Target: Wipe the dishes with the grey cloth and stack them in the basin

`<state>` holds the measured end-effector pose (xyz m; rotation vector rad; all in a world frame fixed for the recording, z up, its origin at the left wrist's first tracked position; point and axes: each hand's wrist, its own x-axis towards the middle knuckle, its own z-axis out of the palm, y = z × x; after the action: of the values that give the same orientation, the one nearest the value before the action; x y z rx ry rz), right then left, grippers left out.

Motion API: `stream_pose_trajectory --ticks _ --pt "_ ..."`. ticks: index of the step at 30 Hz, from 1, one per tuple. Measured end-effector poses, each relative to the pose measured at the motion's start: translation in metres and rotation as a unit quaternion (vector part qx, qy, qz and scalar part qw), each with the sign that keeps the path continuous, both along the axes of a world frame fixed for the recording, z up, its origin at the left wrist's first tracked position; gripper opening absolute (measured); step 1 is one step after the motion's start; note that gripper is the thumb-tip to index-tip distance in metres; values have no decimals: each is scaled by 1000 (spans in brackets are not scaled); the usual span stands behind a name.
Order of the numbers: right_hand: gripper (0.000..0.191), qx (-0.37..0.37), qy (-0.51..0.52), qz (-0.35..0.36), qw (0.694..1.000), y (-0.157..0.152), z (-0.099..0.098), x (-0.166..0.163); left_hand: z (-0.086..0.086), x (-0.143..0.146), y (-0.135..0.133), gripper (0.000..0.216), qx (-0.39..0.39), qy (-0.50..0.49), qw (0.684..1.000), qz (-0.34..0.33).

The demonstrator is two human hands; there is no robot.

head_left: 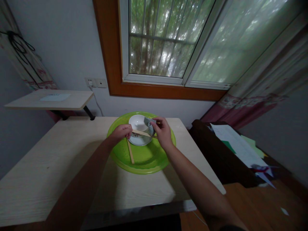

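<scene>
A white bowl (138, 123) stands in a round green plastic tray (144, 158) on a pale wooden table (48, 166). My left hand (121, 132) is closed around wooden chopsticks (130, 153); one stick slants down onto the tray, the other lies across the bowl's front. My right hand (162, 131) sits at the bowl's right rim, fingers pinched on a small grey cloth (147, 121) that touches the far end of the chopstick.
A small folding shelf (51, 99) juts from the wall at the left, above the table. A dark low cabinet (216, 150) with loose papers (237, 142) stands to the right. A window and a curtain fill the back wall.
</scene>
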<state>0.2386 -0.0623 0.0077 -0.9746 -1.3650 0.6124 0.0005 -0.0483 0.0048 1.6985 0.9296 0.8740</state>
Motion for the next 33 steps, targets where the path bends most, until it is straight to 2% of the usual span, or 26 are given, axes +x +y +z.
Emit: stream_pose_trajectory --ticks 4,7,12,16,19,24,27,30,33 --pt "22 -22 -142 149 978 -4 -2 -10 4 7 -4 30 8 36 999 -4" --pt "28 -43 -214 209 953 -8 -4 -13 4 7 -4 30 44 34 998 24" --pt "37 -101 -200 222 949 -10 -9 -13 2 6 -3 31 75 34 995 58" --pt "40 -141 -147 239 949 -8 -12 -13 -2 5 -1 26 44 -14 995 85" --pt "38 -154 -144 244 947 -7 -14 -12 -5 3 3 23 22 -78 986 145" --pt "40 -154 -155 241 946 -5 -18 -9 -8 -4 11 25 57 -134 950 276" --pt "40 -160 -156 241 944 -3 -21 -7 -9 -9 16 26 72 -188 915 349" --pt "39 -171 -156 242 942 -2 -23 -5 -11 -13 20 22 54 -250 882 395" --pt "37 -176 -174 228 942 -1 -23 -4 -11 -16 23 17 31 -282 862 421"
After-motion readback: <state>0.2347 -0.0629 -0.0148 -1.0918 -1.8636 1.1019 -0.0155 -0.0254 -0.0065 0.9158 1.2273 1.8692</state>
